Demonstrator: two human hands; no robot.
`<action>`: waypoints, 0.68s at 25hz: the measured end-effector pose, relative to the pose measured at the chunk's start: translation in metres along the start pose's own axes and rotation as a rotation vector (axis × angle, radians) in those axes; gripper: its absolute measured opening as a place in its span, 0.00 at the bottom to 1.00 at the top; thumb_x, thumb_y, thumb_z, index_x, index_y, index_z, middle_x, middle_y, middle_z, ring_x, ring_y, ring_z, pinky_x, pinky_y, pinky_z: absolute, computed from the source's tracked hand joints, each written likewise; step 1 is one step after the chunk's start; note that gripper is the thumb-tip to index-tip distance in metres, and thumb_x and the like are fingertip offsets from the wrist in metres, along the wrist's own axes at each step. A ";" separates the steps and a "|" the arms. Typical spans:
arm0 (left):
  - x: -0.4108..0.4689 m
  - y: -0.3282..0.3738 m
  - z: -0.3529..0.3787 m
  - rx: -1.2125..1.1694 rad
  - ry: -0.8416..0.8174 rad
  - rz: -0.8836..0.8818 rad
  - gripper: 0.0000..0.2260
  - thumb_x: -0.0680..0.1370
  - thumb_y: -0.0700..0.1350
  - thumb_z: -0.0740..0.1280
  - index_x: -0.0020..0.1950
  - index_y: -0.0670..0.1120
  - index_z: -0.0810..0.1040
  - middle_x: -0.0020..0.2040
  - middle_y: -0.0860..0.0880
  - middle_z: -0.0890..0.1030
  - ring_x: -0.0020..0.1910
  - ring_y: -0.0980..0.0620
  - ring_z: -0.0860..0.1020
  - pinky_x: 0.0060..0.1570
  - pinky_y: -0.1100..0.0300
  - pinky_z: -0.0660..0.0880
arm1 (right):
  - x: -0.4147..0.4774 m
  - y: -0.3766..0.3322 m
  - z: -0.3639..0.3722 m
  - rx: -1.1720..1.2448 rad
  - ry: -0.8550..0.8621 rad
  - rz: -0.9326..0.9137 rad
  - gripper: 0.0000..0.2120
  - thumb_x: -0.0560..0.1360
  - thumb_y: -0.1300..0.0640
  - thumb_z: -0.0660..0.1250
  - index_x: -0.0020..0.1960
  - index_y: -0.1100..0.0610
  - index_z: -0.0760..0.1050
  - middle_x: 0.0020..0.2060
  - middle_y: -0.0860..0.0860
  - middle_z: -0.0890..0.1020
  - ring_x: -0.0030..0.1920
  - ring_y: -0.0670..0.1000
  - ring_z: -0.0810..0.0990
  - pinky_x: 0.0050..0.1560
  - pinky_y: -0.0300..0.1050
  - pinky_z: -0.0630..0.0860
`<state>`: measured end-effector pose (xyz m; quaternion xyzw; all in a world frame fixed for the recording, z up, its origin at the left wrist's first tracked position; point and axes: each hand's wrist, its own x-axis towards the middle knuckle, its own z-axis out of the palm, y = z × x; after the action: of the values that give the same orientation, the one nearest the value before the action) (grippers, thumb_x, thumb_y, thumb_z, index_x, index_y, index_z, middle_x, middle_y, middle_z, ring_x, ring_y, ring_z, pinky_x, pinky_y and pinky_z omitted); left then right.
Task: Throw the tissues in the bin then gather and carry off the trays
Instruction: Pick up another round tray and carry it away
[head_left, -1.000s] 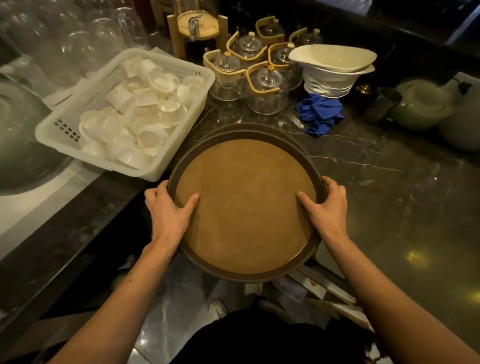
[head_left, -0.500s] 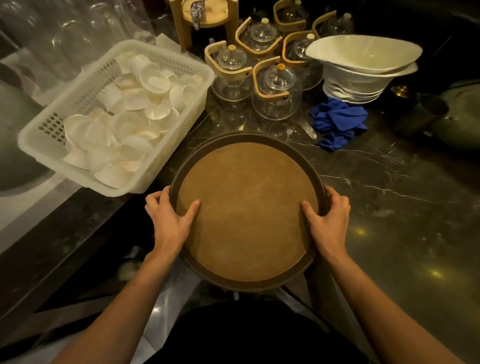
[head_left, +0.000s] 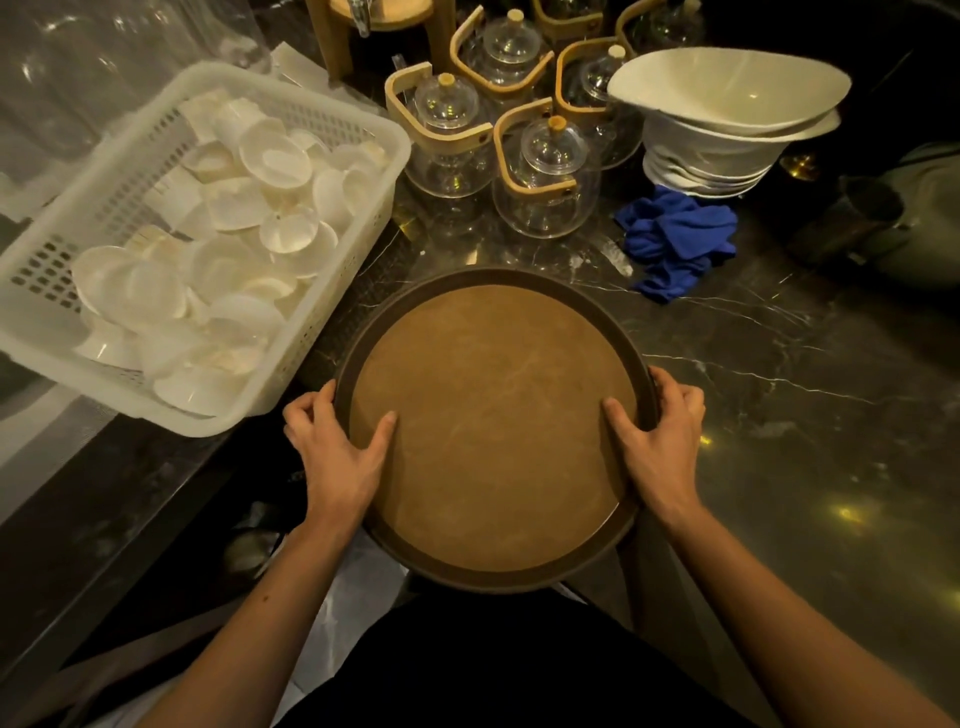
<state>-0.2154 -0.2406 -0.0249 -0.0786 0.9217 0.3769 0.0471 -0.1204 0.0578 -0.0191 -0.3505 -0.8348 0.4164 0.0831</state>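
Observation:
A round brown tray (head_left: 493, 431) with a dark rim fills the middle of the view, partly over the near edge of a dark marble counter (head_left: 779, 395). My left hand (head_left: 337, 452) grips its left rim, thumb on the tray's inner face. My right hand (head_left: 657, 436) grips the right rim the same way. The tray holds nothing. I cannot tell whether it is a single tray or a stack. No tissues or bin are in view.
A white plastic basket (head_left: 332, 312) full of small white dishes sits just left of the tray. Behind it stand glass teapots (head_left: 545, 176) with wooden handles, stacked white bowls (head_left: 727, 114) and a blue cloth (head_left: 675, 239). Dark vessels sit far right.
The view has closed in on the counter. The tray has slid a little farther onto the counter, with both hands still holding its rim.

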 end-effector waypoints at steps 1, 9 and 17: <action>0.000 -0.001 0.001 -0.003 0.003 0.000 0.34 0.73 0.51 0.74 0.73 0.41 0.65 0.66 0.39 0.63 0.68 0.40 0.62 0.67 0.52 0.62 | 0.000 0.000 0.000 0.006 0.001 -0.002 0.32 0.72 0.49 0.72 0.72 0.53 0.65 0.57 0.52 0.66 0.60 0.53 0.69 0.65 0.54 0.70; 0.002 -0.004 0.004 0.054 -0.032 0.020 0.34 0.75 0.55 0.69 0.75 0.44 0.60 0.70 0.39 0.63 0.70 0.39 0.62 0.68 0.44 0.63 | 0.001 0.001 0.001 0.000 -0.006 -0.025 0.27 0.76 0.50 0.68 0.72 0.53 0.64 0.57 0.51 0.66 0.59 0.48 0.69 0.61 0.45 0.68; 0.005 -0.001 -0.002 0.264 -0.089 0.117 0.33 0.79 0.60 0.59 0.77 0.44 0.52 0.69 0.39 0.62 0.58 0.36 0.75 0.51 0.44 0.74 | 0.006 -0.001 0.010 -0.099 -0.008 -0.064 0.24 0.78 0.51 0.64 0.71 0.56 0.63 0.62 0.56 0.67 0.55 0.47 0.69 0.55 0.45 0.70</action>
<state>-0.2202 -0.2426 -0.0249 -0.0009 0.9632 0.2578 0.0758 -0.1299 0.0550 -0.0262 -0.3256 -0.8654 0.3731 0.0759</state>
